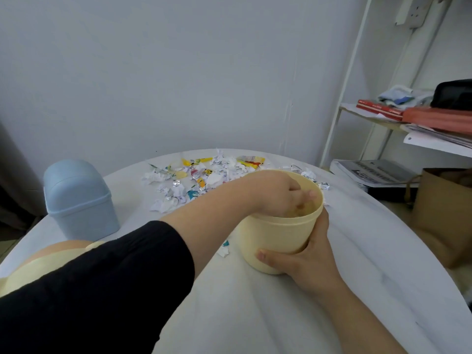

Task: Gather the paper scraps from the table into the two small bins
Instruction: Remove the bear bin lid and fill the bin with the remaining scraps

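Yellow bin (277,235), left hand (277,192) seemingly inside

Yellow bin (275,231): round, pale yellow, open at the top, standing upright on the table (255,315) right of centre. It is gripped round its near side by the right hand (306,259); the fingers of the left hand (278,192) are dipped inside the rim. Its contents cannot be made out.

Blue bin (79,200): light blue, squarish, closed by a domed lid, upright at the left of the table, well apart from the yellow bin.

Paper scraps (201,177): white, yellow, red and teal torn pieces, loosely scattered at the far side of the table behind the yellow bin. A few more (310,175) are seen just beyond its rim. Two small pieces (224,249) are noted just left of its base.
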